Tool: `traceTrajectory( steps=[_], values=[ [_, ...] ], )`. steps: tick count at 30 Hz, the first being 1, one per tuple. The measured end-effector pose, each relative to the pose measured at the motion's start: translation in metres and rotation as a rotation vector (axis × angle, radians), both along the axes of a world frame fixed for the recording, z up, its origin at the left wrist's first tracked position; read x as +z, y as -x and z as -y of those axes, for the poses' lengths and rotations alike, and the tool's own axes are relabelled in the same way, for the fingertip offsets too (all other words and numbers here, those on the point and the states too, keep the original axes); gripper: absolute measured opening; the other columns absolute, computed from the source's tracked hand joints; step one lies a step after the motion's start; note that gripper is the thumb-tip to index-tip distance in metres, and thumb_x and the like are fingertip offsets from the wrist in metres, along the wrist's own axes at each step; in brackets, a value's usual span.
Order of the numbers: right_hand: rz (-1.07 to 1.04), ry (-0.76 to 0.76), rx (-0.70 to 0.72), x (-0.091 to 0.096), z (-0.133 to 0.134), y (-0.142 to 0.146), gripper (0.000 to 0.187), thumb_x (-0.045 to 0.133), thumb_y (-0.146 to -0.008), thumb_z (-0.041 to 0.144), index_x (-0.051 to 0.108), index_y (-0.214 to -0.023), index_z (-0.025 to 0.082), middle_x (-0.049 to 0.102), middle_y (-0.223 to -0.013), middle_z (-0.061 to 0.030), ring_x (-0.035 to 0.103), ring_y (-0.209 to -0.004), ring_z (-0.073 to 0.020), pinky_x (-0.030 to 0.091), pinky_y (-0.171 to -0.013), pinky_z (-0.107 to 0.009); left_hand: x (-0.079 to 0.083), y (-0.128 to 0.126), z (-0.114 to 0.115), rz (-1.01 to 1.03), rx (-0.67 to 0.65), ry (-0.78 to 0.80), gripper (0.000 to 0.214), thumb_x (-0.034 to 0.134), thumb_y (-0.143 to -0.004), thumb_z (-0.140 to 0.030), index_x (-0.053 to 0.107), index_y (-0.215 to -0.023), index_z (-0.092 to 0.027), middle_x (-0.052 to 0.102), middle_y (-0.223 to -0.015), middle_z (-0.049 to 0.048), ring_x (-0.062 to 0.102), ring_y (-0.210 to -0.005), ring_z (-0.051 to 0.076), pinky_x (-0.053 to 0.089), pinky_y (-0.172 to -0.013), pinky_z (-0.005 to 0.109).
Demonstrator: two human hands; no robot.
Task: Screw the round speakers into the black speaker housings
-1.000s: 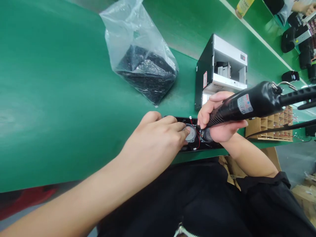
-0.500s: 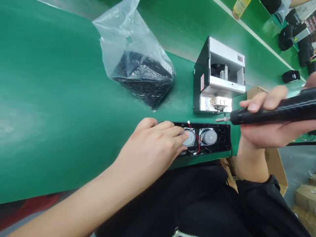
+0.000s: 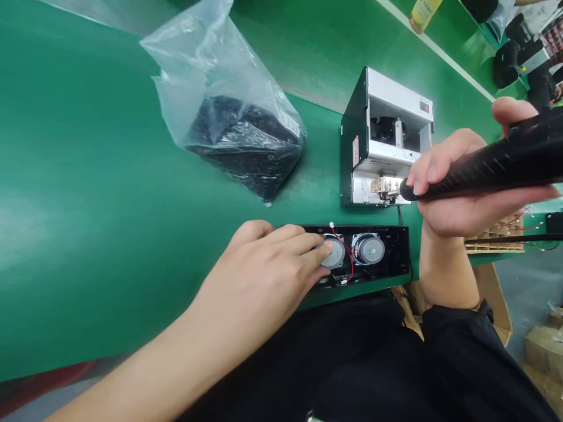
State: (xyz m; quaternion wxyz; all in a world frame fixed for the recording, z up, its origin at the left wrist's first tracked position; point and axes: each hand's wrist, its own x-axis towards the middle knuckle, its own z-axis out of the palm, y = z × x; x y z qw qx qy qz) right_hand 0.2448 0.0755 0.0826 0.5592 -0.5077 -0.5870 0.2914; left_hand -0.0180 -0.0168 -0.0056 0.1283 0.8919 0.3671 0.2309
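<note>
My right hand (image 3: 457,181) is wrapped around a black electric screwdriver (image 3: 492,158). The screwdriver's tip is at the metal outlet block (image 3: 387,186) on the front of a silver and black screw feeder (image 3: 396,149); whether a screw sits on the bit is too small to tell. Below it lies a long black speaker housing (image 3: 400,258) with two round speakers (image 3: 372,250) inside and a red-and-black wire (image 3: 350,258) with white plugs. My left hand (image 3: 277,258) grips the housing's left part, fingertips against the nearer speaker, hiding that end.
A clear plastic bag (image 3: 250,140) with something black inside lies on the green table (image 3: 109,205). At the back are a bottle (image 3: 423,14) and several black items. To the right stands a cardboard divider box (image 3: 497,237) with wires.
My right hand has brought the screwdriver up and left, from above the housing's right end to the screw feeder's outlet. My left hand stays on the housing; the view has shifted slightly.
</note>
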Motion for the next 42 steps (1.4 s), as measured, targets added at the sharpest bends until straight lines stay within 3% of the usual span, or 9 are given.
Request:
traceTrajectory(
  steps=[3,6,11,17,20,27,30,35,42],
  values=[
    [-0.05,-0.33,0.001,0.007,0.01,0.005,0.071,0.068,-0.103,0.104,0.063,-0.143,0.045,0.054,-0.076,0.009,0.054,-0.047,-0.0162,0.049,-0.048,-0.032,0.001,0.001,-0.001,0.003,-0.013,0.041,0.03,0.062,-0.127,-0.028,0.088,-0.111,-0.028,0.097,-0.119,0.0077,0.085,-0.103,0.032,0.045,-0.085,0.054],
    [-0.149,-0.281,0.156,0.017,0.017,0.006,0.048,0.07,-0.115,0.087,0.071,-0.131,0.042,0.067,-0.074,0.009,0.061,-0.048,-0.0132,0.053,-0.054,-0.029,0.001,0.002,-0.001,0.015,-0.002,0.063,0.027,0.065,-0.125,-0.028,0.088,-0.11,-0.03,0.096,-0.117,0.0069,0.084,-0.101,0.032,0.046,-0.085,0.054],
    [-0.192,-0.251,0.167,0.019,0.012,0.004,0.066,0.084,-0.094,0.104,0.076,-0.115,0.042,0.071,-0.068,0.0088,0.06,-0.047,-0.0148,0.054,-0.05,-0.031,0.001,0.0,-0.001,0.003,-0.004,0.051,0.032,0.061,-0.127,-0.029,0.088,-0.11,-0.029,0.097,-0.118,0.0072,0.086,-0.101,0.032,0.047,-0.084,0.054],
    [-0.259,-0.233,0.152,0.005,0.004,0.011,0.049,0.086,-0.106,0.082,0.08,-0.136,0.043,0.07,-0.072,0.0073,0.058,-0.044,-0.0161,0.05,-0.044,-0.031,0.001,0.0,-0.001,-0.008,-0.003,0.051,0.027,0.066,-0.124,-0.028,0.09,-0.112,-0.03,0.098,-0.122,0.0068,0.086,-0.102,0.033,0.048,-0.086,0.054],
    [-0.338,-0.221,0.143,0.007,0.014,0.009,0.048,0.071,-0.115,0.081,0.079,-0.144,0.044,0.065,-0.072,0.0073,0.051,-0.042,-0.0152,0.046,-0.04,-0.029,-0.001,0.0,-0.001,0.005,-0.001,0.075,0.019,0.073,-0.12,-0.028,0.091,-0.112,-0.031,0.097,-0.121,0.0076,0.086,-0.103,0.034,0.048,-0.089,0.054],
    [-0.291,-0.024,0.309,0.03,0.074,-0.008,0.047,0.083,-0.112,0.08,0.09,-0.146,0.047,0.081,-0.085,0.0033,0.073,-0.057,-0.0204,0.074,-0.058,-0.039,0.002,-0.002,-0.003,0.001,-0.018,0.113,0.01,0.08,-0.115,-0.026,0.09,-0.114,-0.028,0.097,-0.121,0.0102,0.086,-0.106,0.037,0.047,-0.091,0.054],
    [-0.332,-0.022,0.277,0.018,0.097,0.004,0.052,0.083,-0.11,0.083,0.091,-0.146,0.046,0.078,-0.078,0.0034,0.067,-0.05,-0.0212,0.072,-0.054,-0.041,0.004,-0.004,-0.004,-0.008,-0.013,0.139,0.012,0.079,-0.115,-0.027,0.09,-0.111,-0.028,0.097,-0.12,0.0098,0.085,-0.105,0.036,0.047,-0.091,0.054],
    [-0.244,-0.038,0.208,-0.012,0.119,0.022,0.056,0.066,-0.111,0.096,0.085,-0.15,0.06,0.063,-0.066,0.0085,0.049,-0.04,-0.0223,0.058,-0.044,-0.04,0.007,-0.008,-0.004,-0.028,-0.011,0.15,0.019,0.072,-0.119,-0.028,0.086,-0.106,-0.029,0.097,-0.118,0.0062,0.082,-0.105,0.034,0.046,-0.089,0.054],
    [-0.238,-0.081,0.186,-0.03,0.113,0.028,0.058,0.069,-0.112,0.094,0.088,-0.147,0.052,0.068,-0.066,0.0071,0.055,-0.041,-0.0215,0.06,-0.043,-0.037,0.01,-0.01,-0.003,0.023,0.012,0.207,0.027,0.067,-0.119,-0.022,0.074,-0.094,-0.028,0.087,-0.093,0.0029,0.077,-0.098,0.032,0.041,-0.09,0.053]
  ],
)
